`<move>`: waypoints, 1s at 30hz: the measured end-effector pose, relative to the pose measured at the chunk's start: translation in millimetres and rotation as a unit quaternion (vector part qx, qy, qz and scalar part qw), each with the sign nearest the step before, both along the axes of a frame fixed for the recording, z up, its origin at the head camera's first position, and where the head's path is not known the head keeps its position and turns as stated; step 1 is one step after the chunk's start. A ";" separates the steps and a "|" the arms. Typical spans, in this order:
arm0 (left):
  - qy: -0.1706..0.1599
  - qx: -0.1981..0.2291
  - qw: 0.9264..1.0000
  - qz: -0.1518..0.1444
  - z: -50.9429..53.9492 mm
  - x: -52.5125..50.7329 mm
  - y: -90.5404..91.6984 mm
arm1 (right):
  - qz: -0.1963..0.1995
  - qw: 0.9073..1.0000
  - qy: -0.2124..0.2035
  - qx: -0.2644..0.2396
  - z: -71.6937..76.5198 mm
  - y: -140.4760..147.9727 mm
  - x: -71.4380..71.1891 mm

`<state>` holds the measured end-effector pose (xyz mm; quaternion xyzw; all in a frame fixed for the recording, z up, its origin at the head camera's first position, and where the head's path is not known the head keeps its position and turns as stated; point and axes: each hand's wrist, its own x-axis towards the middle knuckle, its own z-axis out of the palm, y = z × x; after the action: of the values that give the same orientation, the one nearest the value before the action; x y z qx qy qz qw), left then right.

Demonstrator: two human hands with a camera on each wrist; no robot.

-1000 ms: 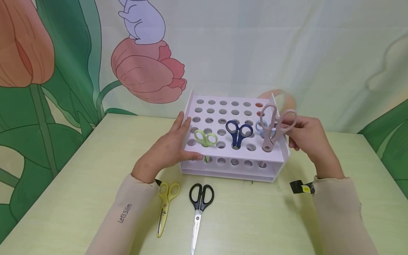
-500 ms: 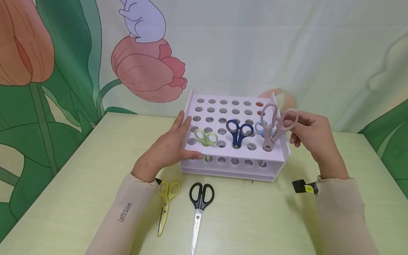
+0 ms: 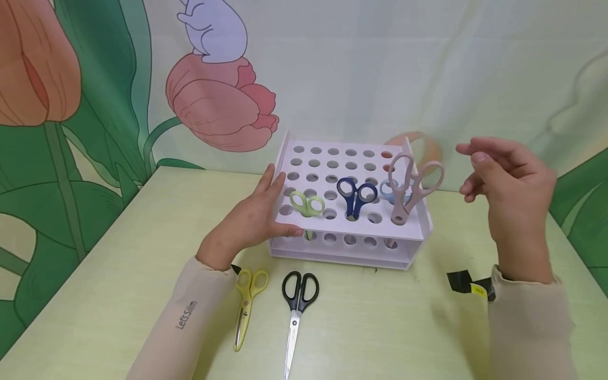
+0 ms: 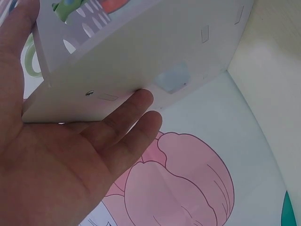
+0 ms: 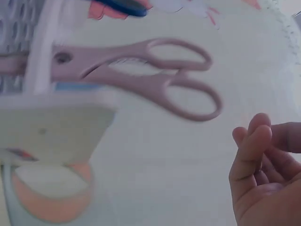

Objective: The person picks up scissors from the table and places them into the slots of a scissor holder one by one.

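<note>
My left hand (image 3: pixel 244 224) rests against the left side of a white holed rack (image 3: pixel 363 228), its thumb at the front edge. In the left wrist view straight fingers (image 4: pixel 124 110) touch the rack's outer wall. My right hand (image 3: pixel 518 187) is raised to the right of the rack, fingers loosely bent and holding nothing. Mauve scissors (image 3: pixel 415 196) stand handles up in the rack's front right hole, apart from that hand. Navy scissors (image 3: pixel 350 205), small light-green scissors (image 3: pixel 306 210) and partly hidden light-blue scissors (image 3: pixel 387 198) also stand in holes.
Yellow scissors (image 3: pixel 244 314) and black-handled scissors (image 3: pixel 293 332) lie on the pale green table (image 3: pixel 370 327), in front of the rack. Behind the table hangs a cloth (image 3: pixel 361 79) printed with flowers. A black strap (image 3: pixel 459 281) shows by the right sleeve.
My right hand has let go of the mauve scissors' handle and moved right, away from the rack. The scissors stay in their hole, and my left hand keeps its place.
</note>
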<state>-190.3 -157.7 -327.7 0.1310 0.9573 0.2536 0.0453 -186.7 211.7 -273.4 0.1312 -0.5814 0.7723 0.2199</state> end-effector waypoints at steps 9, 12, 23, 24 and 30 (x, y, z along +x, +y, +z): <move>0.000 -0.001 1.000 0.000 0.0 0.2 -0.2 | 0.141 0.983 0.096 0.071 10.2 -22.3 29.4; -0.001 -0.001 1.000 0.002 0.0 0.1 0.1 | 0.191 0.968 0.109 0.120 4.6 -33.9 31.5; -0.004 0.003 1.000 0.006 -2.2 -1.1 0.8 | 0.279 0.920 0.078 0.264 -27.3 -74.7 22.5; -0.002 0.003 1.000 0.006 -1.9 -1.2 0.8 | 0.288 0.915 0.068 0.273 -29.6 -77.2 21.7; 0.001 0.002 1.000 0.007 -1.3 -1.9 0.2 | 0.345 0.888 0.031 0.303 -47.5 -91.1 13.7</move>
<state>-192.2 -157.5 -329.0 0.1241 0.9578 0.2558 0.0424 -173.0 120.7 -321.0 0.4073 -0.6985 0.5810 -0.0927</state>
